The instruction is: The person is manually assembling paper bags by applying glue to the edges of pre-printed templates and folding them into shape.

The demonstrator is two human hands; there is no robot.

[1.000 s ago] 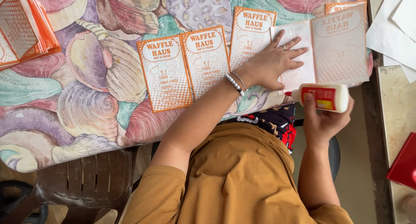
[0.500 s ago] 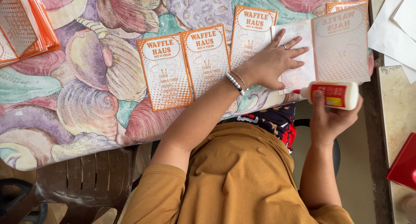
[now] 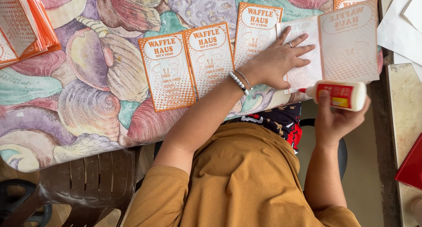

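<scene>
We are pressing our left hand (image 3: 279, 62), fingers spread, on the pale blank-backed paper sheet (image 3: 303, 55) at twelve o'clock while our right hand (image 3: 338, 117) is gripping the white red-labelled glue bottle (image 3: 338, 95), three orange-and-white printed cards (image 3: 206, 60) lying finished at ten o'clock.

— Left grip (image 3: 277, 62)?
— Flat on the desk (image 3: 88, 77), palm down, fingers spread, arm stretched in from the desk's near edge.
— Right grip (image 3: 338, 117)?
— Just off the desk's edge, forearm raised, fingers closed round a glue bottle (image 3: 340, 95).
</scene>
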